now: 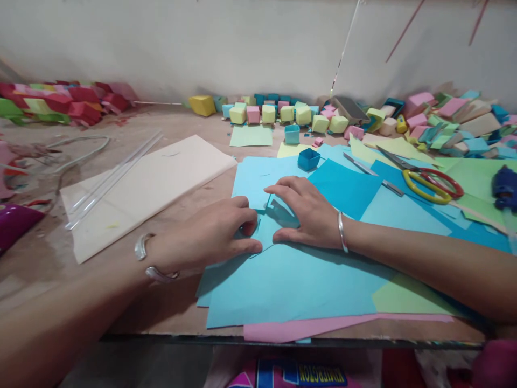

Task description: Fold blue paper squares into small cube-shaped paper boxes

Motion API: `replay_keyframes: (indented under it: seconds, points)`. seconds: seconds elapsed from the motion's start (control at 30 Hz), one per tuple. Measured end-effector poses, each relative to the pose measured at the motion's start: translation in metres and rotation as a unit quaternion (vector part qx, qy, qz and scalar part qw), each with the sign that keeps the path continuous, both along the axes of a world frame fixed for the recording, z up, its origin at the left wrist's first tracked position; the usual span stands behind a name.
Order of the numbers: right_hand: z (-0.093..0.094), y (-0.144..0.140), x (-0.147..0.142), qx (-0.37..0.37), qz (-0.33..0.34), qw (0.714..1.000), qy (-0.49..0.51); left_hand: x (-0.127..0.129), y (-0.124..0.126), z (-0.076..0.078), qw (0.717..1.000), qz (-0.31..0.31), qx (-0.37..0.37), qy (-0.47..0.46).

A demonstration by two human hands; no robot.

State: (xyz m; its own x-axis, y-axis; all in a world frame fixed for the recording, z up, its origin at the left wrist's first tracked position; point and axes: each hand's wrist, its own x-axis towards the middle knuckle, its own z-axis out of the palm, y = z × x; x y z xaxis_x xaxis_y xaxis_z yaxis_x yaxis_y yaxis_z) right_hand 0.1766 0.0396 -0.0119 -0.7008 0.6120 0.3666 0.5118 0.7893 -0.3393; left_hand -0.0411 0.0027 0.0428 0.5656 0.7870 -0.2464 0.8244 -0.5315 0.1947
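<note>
A small, light blue piece of folded paper (268, 202) sits in the gap between the two hands, on top of big, light blue paper sheets (299, 285). It is to the right of the left hand (228, 231) and to the left of the right hand (307, 213). Both hands are very near it, so neither is clearly closer. The fingers cover part of it, so I can't tell which way its long side points.

The right hand is wide, with its thumb and pointing finger well apart. The left hand has curled fingers and its thumb sticks out to the right; I can't tell if it is pinching the paper.

Just past the right hand is a little, dark blue, open paper box (308, 159). Farther right of that hand are scissors with yellow and red handles (404, 166).
</note>
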Motion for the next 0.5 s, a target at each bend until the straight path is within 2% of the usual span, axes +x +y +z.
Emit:
replay_keyframes:
  seconds: [0.07,0.13,0.2,0.27,0.3,0.37,0.43,0.5]
  points:
    - [-0.003,0.002,0.0,-0.01,0.009,1.0,-0.009,0.0,0.0,-0.001,1.0,0.004,0.0,-0.002]
    - [-0.005,0.006,0.002,-0.037,0.032,0.998,0.03,0.0,0.0,-0.001,1.0,0.006,-0.003,0.001]
    - [-0.005,0.014,0.006,-0.094,0.034,0.99,0.103,0.001,-0.001,0.0,1.0,0.007,-0.007,0.008]
    - [-0.003,0.024,0.011,-0.18,0.029,0.97,0.161,0.001,-0.001,0.002,1.0,0.007,-0.007,0.013]
    - [-0.001,0.029,0.015,-0.227,0.052,0.958,0.164,0.001,-0.001,0.003,1.0,0.007,-0.006,0.016]
    - [0.002,0.04,0.022,-0.291,0.167,0.935,0.117,0.002,-0.001,0.004,1.0,0.006,-0.005,0.02]
    - [0.005,0.048,0.028,-0.29,0.237,0.923,0.084,0.001,-0.001,0.004,1.0,0.002,-0.004,0.023]
    - [0.007,0.052,0.031,-0.271,0.262,0.925,0.056,0.001,0.0,0.004,1.0,-0.001,-0.002,0.023]
